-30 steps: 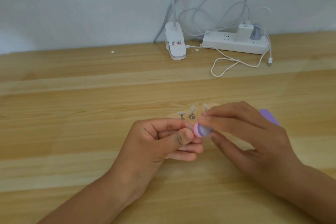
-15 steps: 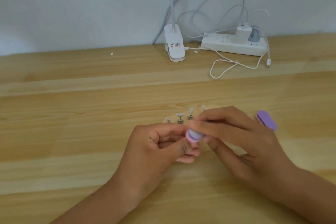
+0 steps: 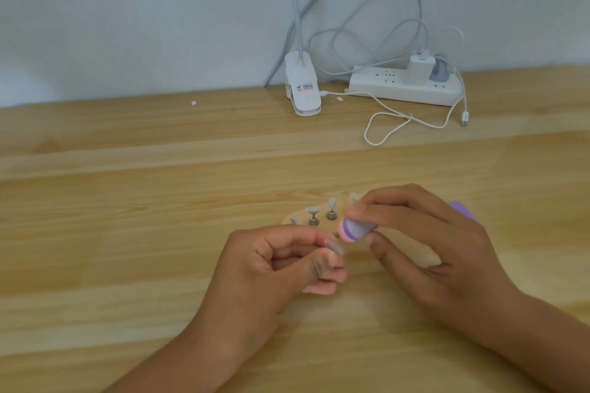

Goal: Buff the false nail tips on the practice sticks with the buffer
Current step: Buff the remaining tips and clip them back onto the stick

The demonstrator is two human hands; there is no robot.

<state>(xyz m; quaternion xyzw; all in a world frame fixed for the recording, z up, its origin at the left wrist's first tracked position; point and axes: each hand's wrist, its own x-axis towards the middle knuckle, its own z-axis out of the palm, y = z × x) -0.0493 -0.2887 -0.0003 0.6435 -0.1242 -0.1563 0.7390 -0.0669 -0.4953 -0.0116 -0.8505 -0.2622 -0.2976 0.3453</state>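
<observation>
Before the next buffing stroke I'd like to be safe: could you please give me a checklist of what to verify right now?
1. Left hand pinches the nail tip: ok.
2. Right hand grips the buffer: ok.
3. Buffer end touching the nail tip: cannot tell, blurred.
4. Other practice sticks standing in the holder, behind both hands: ok.
5. Charging cable lying far back from the work: ok.

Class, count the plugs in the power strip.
2: a white charger and a grey plug side by side near the right end of the power strip. None seems hidden.
</observation>
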